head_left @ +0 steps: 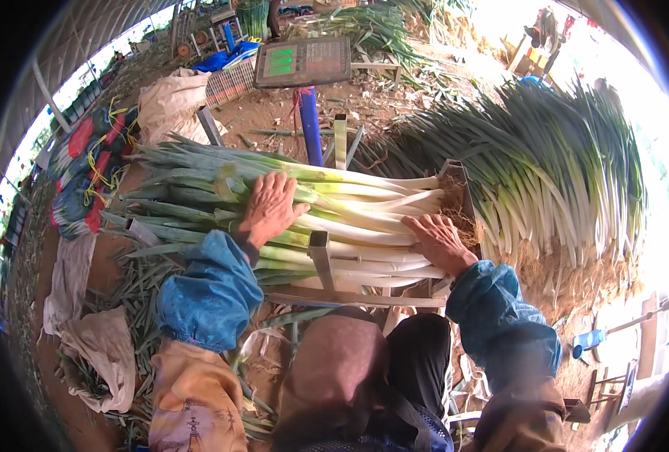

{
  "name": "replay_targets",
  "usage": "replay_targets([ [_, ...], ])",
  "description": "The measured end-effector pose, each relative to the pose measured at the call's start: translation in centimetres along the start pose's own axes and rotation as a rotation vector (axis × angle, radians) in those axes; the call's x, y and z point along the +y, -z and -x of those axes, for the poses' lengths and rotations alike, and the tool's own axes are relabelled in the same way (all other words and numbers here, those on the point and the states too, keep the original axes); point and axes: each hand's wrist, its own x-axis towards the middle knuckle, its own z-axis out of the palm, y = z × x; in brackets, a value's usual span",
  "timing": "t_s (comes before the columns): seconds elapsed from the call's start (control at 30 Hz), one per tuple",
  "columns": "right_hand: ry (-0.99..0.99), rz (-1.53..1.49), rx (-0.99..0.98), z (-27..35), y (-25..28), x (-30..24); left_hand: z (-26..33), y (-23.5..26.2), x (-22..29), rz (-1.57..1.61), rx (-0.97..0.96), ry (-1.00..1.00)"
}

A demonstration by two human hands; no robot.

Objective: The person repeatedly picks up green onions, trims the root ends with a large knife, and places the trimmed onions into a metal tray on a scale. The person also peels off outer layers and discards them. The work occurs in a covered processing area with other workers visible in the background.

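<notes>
Bunch of green onions [349, 212] lies lengthwise in a metal rack [321, 260], at the centre of the clock face with 12 directly away from the person; leaf tips point to 9, roots [461, 211] to 3, close by the rack's end plate. Judged handling: heavy as a bunch, light singly; white stems firm but likely slick and easily bruised, leaves softer and prone to crease or tear. Best hold looks to be around the pale stems, both hands under, well spread. Left hand [273, 205] rests palm down where green turns pale, fingers nearly straight and close together, thumb out toward 3; presses on top, grips nothing. Right hand [440, 242] lies flat near the root end, fingers slightly parted, touching the white stems, not closed round any. Beyond, at 12, a scale display [302, 62] on a blue post [310, 128]; between 2 and 3, a large onion pile [553, 166]; at 8, a pale sack [105, 348].
</notes>
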Motion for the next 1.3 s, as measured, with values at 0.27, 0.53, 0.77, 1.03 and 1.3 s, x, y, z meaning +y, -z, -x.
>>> replay_targets([
  [0.27,0.007,-0.033,-0.010,-1.2,0.0,0.4,1.2,-1.6,0.3,-0.030,-0.053,-0.043],
  [0.53,0.010,0.008,-0.101,-0.7,1.5,-1.0,2.6,0.1,2.9,-0.002,-0.131,0.004],
  [0.77,0.230,-0.062,0.271,-4.9,1.9,-5.4,3.1,-1.9,2.8,0.023,-0.014,0.078],
  [1.03,-0.175,-0.105,0.209,-7.5,-5.4,-5.4,2.5,-2.9,3.7,-0.139,0.062,0.028],
  [1.3,-0.207,-0.064,0.116,-7.5,-5.8,-5.5,0.4,-4.5,4.5,-0.085,0.176,-0.138],
])
